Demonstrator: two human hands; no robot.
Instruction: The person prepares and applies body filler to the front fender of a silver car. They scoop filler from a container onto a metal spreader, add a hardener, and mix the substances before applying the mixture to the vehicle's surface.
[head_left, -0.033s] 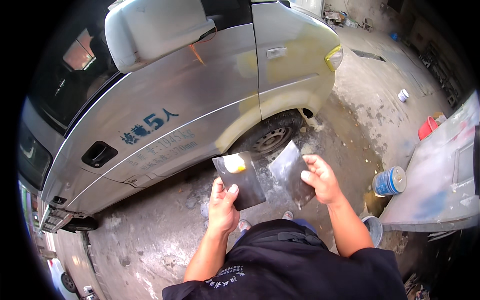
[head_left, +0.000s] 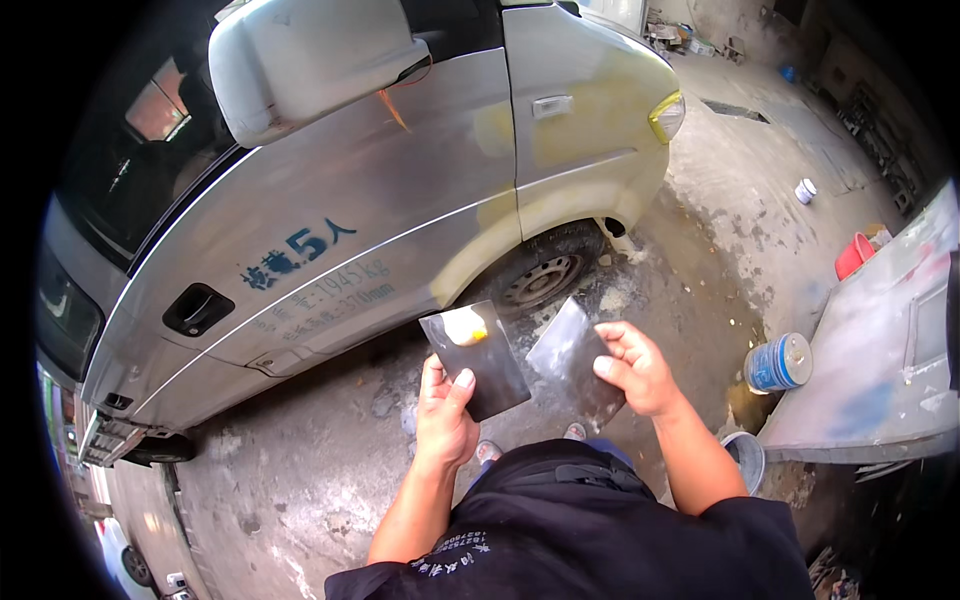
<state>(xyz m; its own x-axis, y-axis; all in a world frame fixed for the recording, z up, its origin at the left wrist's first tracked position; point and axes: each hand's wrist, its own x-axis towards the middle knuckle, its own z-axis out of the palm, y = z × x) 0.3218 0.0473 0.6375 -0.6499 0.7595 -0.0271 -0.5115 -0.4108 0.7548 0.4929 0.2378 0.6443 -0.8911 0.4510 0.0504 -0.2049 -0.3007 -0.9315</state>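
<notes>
My left hand (head_left: 446,412) is closed around the lower edge of a thin dark putty plate (head_left: 490,375), thumb on top. A cream-white lump of putty (head_left: 462,326) with a small yellow dab (head_left: 478,335) sits near that plate's far edge. My right hand (head_left: 637,370) pinches a second thin plate, a flat putty spreader (head_left: 570,350), by its right edge. The spreader looks smeared grey and shiny, and it is tilted. A narrow gap separates the two plates. Both are held in front of my waist, above the floor.
A silver van (head_left: 420,190) with yellowish patches around its front wheel arch stands ahead and left; its side mirror (head_left: 310,65) juts out. At the right are a blue-and-white bucket (head_left: 780,363), an open pail (head_left: 745,460), a red container (head_left: 854,257) and a pale panel (head_left: 870,350).
My right hand has moved slightly down and left with the spreader, which has tilted toward the putty plate. The left hand has hardly moved.
</notes>
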